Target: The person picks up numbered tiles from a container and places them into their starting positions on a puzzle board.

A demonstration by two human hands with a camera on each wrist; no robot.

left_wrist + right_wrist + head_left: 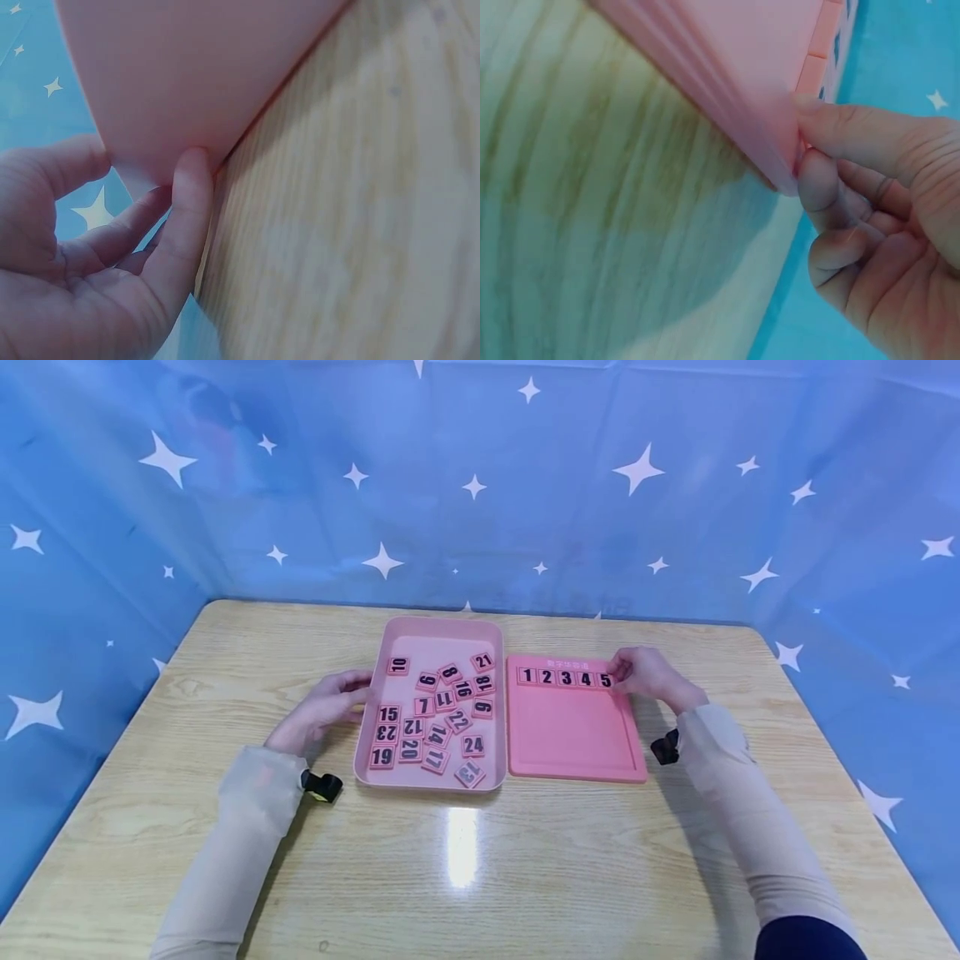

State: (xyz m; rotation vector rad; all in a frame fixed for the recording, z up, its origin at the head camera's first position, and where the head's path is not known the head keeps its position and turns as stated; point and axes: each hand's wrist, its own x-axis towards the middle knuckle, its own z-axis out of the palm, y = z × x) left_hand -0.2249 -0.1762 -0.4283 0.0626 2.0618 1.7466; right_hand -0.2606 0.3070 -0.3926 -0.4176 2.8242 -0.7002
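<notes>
My left hand (324, 706) rests against the left outer wall of a pink tray (442, 642). Its fingertips touch the wall near the table, as the left wrist view shows close up. Inside the tray lie several loose number tiles, such as the 10 tile (398, 666) and the 24 tile (473, 745), turned various ways. A pink number-puzzle board (573, 735) lies right of the tray, with tiles 1 to 5 in a row along its top. With thumb and curled fingers, my right hand (651, 677) pinches the number 5 tile (604, 680) at the row's right end.
Both the tray and board lie on a wood-grain table (375, 868). A blue star-patterned cloth (450, 527) hangs behind and beside it. Each wrist wears a black camera, the left one (324, 787) close to the tray's lower left corner.
</notes>
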